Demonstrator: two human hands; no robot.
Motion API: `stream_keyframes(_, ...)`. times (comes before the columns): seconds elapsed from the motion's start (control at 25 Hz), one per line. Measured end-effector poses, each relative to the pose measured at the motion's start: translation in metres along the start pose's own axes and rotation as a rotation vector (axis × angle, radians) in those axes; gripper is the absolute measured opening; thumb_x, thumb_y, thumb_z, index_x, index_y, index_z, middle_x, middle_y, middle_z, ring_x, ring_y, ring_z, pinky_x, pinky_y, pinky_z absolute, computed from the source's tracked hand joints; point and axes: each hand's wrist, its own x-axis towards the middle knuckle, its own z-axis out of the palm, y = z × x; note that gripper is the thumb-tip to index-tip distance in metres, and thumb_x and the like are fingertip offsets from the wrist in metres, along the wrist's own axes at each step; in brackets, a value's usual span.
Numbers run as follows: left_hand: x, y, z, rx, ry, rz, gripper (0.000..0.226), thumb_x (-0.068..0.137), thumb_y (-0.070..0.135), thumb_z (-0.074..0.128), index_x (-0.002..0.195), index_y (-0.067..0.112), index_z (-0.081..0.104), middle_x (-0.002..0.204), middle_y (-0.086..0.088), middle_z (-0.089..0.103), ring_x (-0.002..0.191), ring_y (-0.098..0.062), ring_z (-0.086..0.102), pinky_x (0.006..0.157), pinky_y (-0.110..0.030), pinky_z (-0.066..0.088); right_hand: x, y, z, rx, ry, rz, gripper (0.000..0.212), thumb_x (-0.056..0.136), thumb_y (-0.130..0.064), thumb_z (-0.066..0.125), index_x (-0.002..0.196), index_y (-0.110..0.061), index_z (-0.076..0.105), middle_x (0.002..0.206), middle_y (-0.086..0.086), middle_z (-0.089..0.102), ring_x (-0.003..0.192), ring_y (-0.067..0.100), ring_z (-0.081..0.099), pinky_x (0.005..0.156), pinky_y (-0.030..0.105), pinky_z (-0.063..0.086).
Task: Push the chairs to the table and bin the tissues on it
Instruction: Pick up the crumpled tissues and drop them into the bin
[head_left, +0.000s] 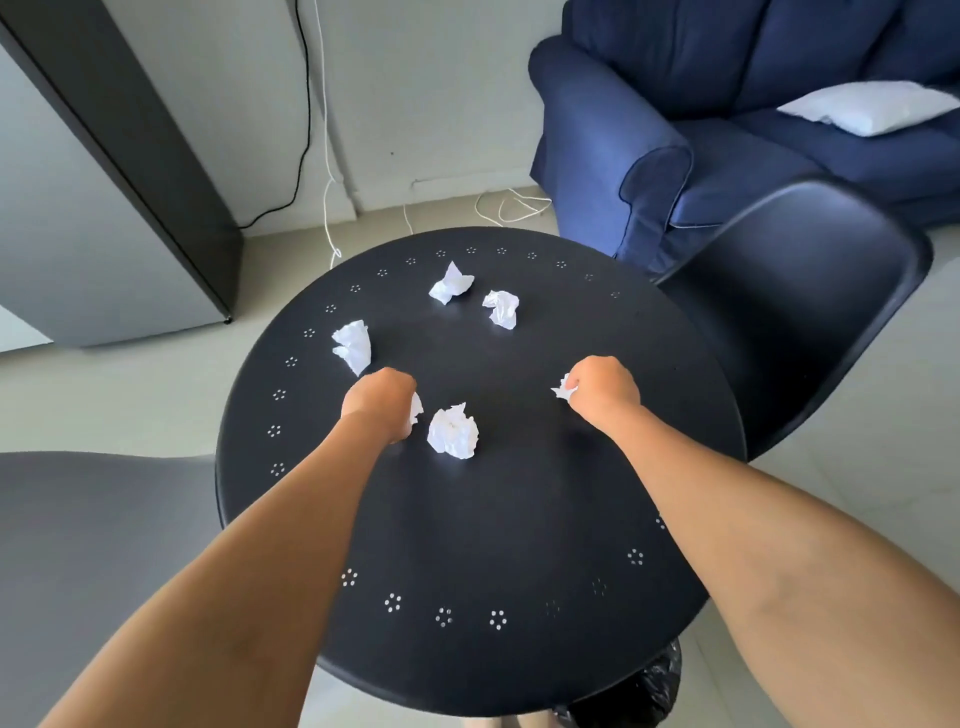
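My left hand is curled into a fist around a crumpled white tissue, only its edge showing. My right hand is fisted the same way on another tissue scrap. Both rest over a round, matte black metal table rimmed with small punched flower holes. Four more wrinkled tissue balls lie loose: one between my hands, one left, two farther off. A smooth black moulded chair sits tucked at the right, a grey one at the left. A black plastic bag peeks from under the table's near edge; its contents are hidden.
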Motion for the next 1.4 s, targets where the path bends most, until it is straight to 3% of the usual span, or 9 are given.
stream_keyframes(0.12, -0.009, 0.001, -0.014, -0.027, 0.138, 0.013, 0.035, 0.083, 0.006, 0.058, 0.118, 0.01, 0.061, 0.116, -0.01, 0.058, 0.1, -0.032, 0.062, 0.072, -0.035, 0.05, -0.023, 0.006, -0.002, 0.087, 0.033, 0.048, 0.023, 0.089, -0.006, 0.056, 0.106, -0.005, 0.071, 0.11, 0.013, 0.068, 0.092, 0.033, 0.064, 0.069, 0.029, 0.048)
stream_keyframes(0.24, -0.026, 0.024, -0.025, -0.05, 0.246, 0.094, 0.035, 0.083, 0.003, 0.057, 0.117, 0.01, 0.06, 0.113, -0.01, 0.057, 0.097, -0.032, 0.061, 0.071, -0.035, 0.049, -0.057, 0.027, -0.003, 0.153, 0.057, 0.091, 0.022, 0.089, -0.008, 0.058, 0.106, -0.005, 0.071, 0.115, 0.012, 0.069, 0.102, 0.033, 0.066, 0.08, 0.032, 0.056)
stream_keyframes(0.52, -0.097, 0.133, -0.005, -0.169, 0.248, 0.343, 0.035, 0.083, 0.004, 0.055, 0.116, 0.015, 0.061, 0.113, -0.008, 0.057, 0.099, -0.031, 0.061, 0.069, -0.032, 0.044, -0.163, 0.128, 0.025, 0.281, 0.203, 0.21, 0.027, 0.092, -0.014, 0.056, 0.114, -0.007, 0.069, 0.12, 0.011, 0.069, 0.11, 0.031, 0.063, 0.092, 0.033, 0.055)
stream_keyframes(0.76, -0.177, 0.214, 0.046, -0.429, 0.128, 0.502, 0.038, 0.083, 0.006, 0.055, 0.119, 0.017, 0.064, 0.117, -0.007, 0.062, 0.105, -0.03, 0.061, 0.085, -0.034, 0.055, -0.25, 0.195, 0.082, 0.42, 0.23, 0.311, 0.024, 0.088, -0.011, 0.061, 0.108, -0.003, 0.073, 0.113, 0.014, 0.073, 0.103, 0.029, 0.068, 0.085, 0.029, 0.057)
stream_keyframes(1.0, -0.219, 0.257, 0.132, -0.121, -0.001, 0.754, 0.044, 0.085, 0.005, 0.054, 0.126, 0.02, 0.056, 0.127, -0.004, 0.057, 0.11, -0.026, 0.058, 0.088, -0.033, 0.053, -0.28, 0.221, 0.142, 0.528, 0.179, 0.433, 0.032, 0.082, -0.001, 0.054, 0.106, -0.009, 0.075, 0.118, 0.007, 0.072, 0.111, 0.026, 0.065, 0.091, 0.03, 0.055)
stream_keyframes(1.12, -0.208, 0.261, 0.182, -0.076, -0.06, 0.705, 0.043, 0.083, 0.005, 0.054, 0.123, 0.02, 0.057, 0.127, -0.002, 0.059, 0.113, -0.025, 0.058, 0.09, -0.032, 0.052, -0.271, 0.229, 0.18, 0.576, 0.168, 0.479, 0.035, 0.081, 0.0, 0.054, 0.105, -0.011, 0.076, 0.117, 0.005, 0.072, 0.11, 0.024, 0.065, 0.091, 0.026, 0.054)
stream_keyframes(1.28, -0.172, 0.265, 0.257, -0.015, -0.147, 0.645, 0.041, 0.085, 0.011, 0.057, 0.125, 0.019, 0.054, 0.127, -0.005, 0.056, 0.115, -0.028, 0.057, 0.092, -0.035, 0.051, -0.245, 0.239, 0.252, 0.602, 0.106, 0.517, 0.029, 0.08, -0.001, 0.055, 0.098, -0.009, 0.076, 0.11, 0.01, 0.074, 0.093, 0.028, 0.065, 0.076, 0.022, 0.049)
stream_keyframes(1.4, -0.139, 0.267, 0.302, -0.028, -0.168, 0.599, 0.043, 0.085, 0.011, 0.059, 0.126, 0.019, 0.054, 0.128, -0.006, 0.055, 0.115, -0.029, 0.056, 0.09, -0.036, 0.052, -0.222, 0.249, 0.301, 0.672, 0.097, 0.545, 0.029, 0.083, -0.004, 0.057, 0.104, -0.012, 0.076, 0.113, 0.007, 0.074, 0.104, 0.024, 0.067, 0.086, 0.023, 0.051)
